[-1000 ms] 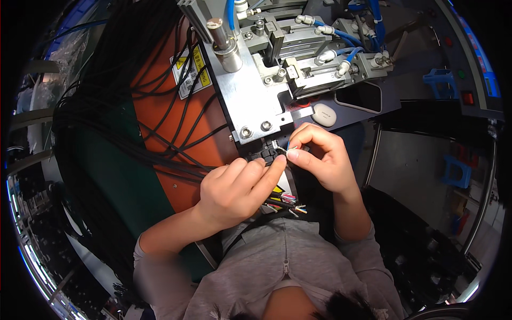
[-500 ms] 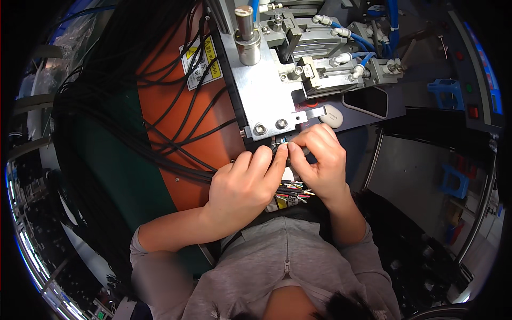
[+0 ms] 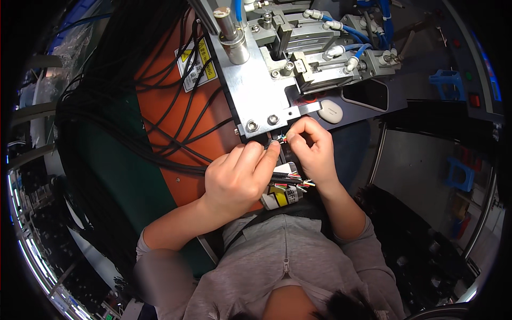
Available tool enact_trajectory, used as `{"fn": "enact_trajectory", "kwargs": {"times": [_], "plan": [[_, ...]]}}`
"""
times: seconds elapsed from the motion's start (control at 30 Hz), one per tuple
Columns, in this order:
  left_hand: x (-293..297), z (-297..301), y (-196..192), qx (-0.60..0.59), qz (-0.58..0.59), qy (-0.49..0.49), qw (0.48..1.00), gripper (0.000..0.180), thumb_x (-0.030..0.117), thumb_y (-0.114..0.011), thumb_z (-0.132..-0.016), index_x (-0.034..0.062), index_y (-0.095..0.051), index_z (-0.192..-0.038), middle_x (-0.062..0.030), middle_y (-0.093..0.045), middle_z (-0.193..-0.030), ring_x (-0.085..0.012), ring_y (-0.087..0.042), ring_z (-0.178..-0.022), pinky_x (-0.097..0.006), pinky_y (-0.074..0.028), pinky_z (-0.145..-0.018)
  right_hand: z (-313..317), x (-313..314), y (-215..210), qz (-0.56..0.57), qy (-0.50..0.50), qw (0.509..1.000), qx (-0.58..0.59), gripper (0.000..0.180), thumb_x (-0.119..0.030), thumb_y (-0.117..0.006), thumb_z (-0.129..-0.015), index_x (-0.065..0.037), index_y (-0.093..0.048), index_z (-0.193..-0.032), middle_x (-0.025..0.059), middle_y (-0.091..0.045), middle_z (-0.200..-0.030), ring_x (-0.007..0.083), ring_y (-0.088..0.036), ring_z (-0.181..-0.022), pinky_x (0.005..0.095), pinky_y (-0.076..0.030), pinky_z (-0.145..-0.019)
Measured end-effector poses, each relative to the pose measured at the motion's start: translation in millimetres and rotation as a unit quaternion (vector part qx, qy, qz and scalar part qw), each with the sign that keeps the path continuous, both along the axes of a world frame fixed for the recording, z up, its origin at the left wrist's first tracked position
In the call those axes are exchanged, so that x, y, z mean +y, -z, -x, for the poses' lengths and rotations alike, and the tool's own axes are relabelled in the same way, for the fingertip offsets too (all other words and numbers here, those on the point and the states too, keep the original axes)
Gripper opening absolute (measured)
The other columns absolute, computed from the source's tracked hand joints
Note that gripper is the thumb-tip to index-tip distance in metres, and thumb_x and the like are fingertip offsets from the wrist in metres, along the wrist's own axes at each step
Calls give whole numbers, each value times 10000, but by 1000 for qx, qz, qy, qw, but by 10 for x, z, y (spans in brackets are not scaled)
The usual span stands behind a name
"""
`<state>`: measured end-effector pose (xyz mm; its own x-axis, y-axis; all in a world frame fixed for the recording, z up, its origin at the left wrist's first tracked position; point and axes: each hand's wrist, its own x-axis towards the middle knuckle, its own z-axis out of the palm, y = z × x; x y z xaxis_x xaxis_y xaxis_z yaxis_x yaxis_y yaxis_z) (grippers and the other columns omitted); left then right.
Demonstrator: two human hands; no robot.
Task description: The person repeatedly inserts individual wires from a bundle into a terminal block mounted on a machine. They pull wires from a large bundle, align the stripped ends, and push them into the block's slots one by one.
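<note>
My left hand (image 3: 239, 173) is closed around a black cable, its thumb and index finger at the cable's stripped end. Thin coloured wires (image 3: 283, 138) poke out there, in front of the metal fixture (image 3: 253, 96). My right hand (image 3: 316, 152) pinches the tips of these wires between thumb and index finger, its other fingers curled. Just below my hands, several black cables (image 3: 282, 180) lie with red, green, white and yellow wire ends (image 3: 304, 184) fanned out. How the cable runs inside my left palm is hidden.
Pneumatic cylinders (image 3: 325, 74) with blue hoses (image 3: 349, 34) stand beyond the fixture. A white rounded case (image 3: 330, 111) and a phone (image 3: 368, 95) lie at its right. Long black cables (image 3: 184, 122) cross the orange surface (image 3: 160, 104) on the left, near a warning label (image 3: 196, 65).
My right hand has drawn slightly away from the left fingertips, and more of the coloured wires show between them. The whole view has shifted a little, with the fixture further left.
</note>
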<state>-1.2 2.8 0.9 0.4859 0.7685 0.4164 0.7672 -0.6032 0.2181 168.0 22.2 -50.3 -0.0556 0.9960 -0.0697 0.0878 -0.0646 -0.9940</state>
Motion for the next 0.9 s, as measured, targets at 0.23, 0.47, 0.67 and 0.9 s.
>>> {"fn": "enact_trajectory", "kwargs": {"times": [0.23, 0.47, 0.67, 0.9], "plan": [[25, 25, 0, -2, 3, 1, 1000, 328, 75, -652, -649, 85, -705, -972, -7, -566, -761, -130, -553, -588, -258, -412, -465, 1, 47, -116, -142, -22, 983, -116, 78, -15, -666, -739, 17, -616, -788, 118, -628, -778, 230, -604, -719, 317, -473, -658], [7, 40, -65, 19, 11, -6, 1000, 207, 74, -668, -720, 69, -687, -926, 15, -515, -738, -91, -540, -612, -225, -399, -481, -10, 71, -152, -257, -6, 948, -189, 91, 17, -677, -701, 0, -609, -758, 97, -628, -764, 261, -601, -725, 334, -482, -661], [-128, 25, -98, 89, 44, -77, 992, 277, 90, -681, -720, 34, -679, -991, -7, -540, -730, -149, -548, -549, -275, -426, -495, -121, 94, -163, -263, -41, 958, -103, 155, 49, -679, -692, -17, -660, -831, 92, -655, -826, 237, -624, -775, 316, -486, -710], [-16, 73, -98, -27, 35, 29, 999, 259, 114, -672, -753, 16, -676, -992, -17, -495, -721, -120, -527, -591, -260, -389, -512, -229, 113, -242, -316, -214, 924, 12, 225, -44, -763, -657, -17, -700, -872, 80, -675, -829, 230, -619, -780, 324, -482, -714]]}}
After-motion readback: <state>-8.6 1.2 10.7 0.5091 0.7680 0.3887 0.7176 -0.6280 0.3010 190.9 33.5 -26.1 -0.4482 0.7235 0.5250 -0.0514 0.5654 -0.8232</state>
